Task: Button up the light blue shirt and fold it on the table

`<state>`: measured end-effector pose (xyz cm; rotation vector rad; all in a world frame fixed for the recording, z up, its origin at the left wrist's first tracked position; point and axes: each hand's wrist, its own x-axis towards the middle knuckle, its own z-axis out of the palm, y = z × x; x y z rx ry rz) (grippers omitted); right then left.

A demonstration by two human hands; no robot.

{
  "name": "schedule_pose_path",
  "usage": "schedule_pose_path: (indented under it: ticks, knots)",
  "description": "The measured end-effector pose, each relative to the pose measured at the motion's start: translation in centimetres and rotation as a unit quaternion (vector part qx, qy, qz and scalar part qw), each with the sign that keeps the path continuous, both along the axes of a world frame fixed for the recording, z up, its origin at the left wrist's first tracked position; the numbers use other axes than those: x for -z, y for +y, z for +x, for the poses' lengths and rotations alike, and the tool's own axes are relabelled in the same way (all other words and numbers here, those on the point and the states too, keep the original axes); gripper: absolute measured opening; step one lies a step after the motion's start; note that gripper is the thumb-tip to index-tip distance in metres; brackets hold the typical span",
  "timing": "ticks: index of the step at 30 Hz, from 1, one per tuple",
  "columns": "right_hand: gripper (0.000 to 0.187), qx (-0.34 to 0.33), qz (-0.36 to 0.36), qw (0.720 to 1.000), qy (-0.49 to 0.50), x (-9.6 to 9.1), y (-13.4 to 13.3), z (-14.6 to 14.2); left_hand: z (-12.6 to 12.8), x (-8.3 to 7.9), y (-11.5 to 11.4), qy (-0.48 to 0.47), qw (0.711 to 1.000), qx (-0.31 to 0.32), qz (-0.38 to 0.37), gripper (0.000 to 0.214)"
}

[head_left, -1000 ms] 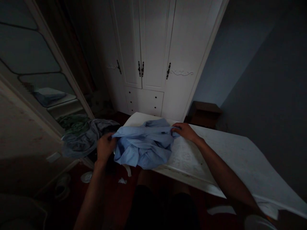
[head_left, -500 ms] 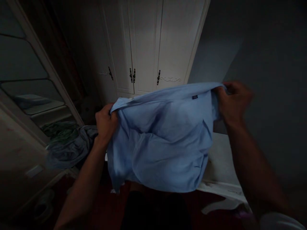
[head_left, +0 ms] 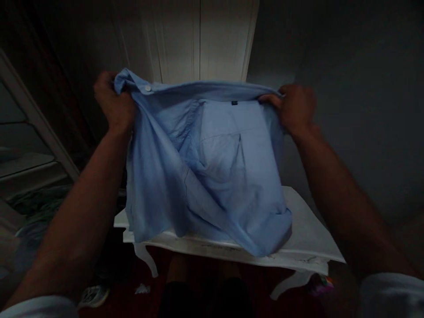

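Observation:
A light blue button shirt (head_left: 205, 163) hangs in the air in front of me, held up by its collar edge. My left hand (head_left: 114, 104) is closed on the left end of the collar, near a white button. My right hand (head_left: 293, 108) is closed on the right end. The shirt's lower part drapes down and rests on the white table (head_left: 308, 234) below it. A small dark label shows at the middle of the collar.
A white wardrobe (head_left: 202, 39) stands straight behind the shirt. A pile of grey and green clothes (head_left: 29, 216) lies low at the left. A shoe (head_left: 92, 296) and a scrap of white paper (head_left: 142, 289) lie on the dark red floor.
Both hands have lifted the shirt off the table and raised it higher, spreading it out by the collar. My view has tilted up and the left hand has moved up and left.

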<state>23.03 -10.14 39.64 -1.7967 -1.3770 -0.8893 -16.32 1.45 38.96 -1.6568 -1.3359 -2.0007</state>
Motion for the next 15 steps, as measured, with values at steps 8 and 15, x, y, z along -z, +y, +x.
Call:
schedule_pose_path:
  ticks: [8,15]
  knots:
    - [0.042,-0.212,-0.230,0.942,0.121,12.3,12.0,-2.4,-0.3,10.1,2.8,0.109,0.931,-0.129,-0.323,0.037]
    - [0.070,-0.306,-0.427,0.823,0.218,23.5,13.9,-0.7,-0.6,21.6,5.2,0.342,0.787,-0.047,-0.512,0.037]
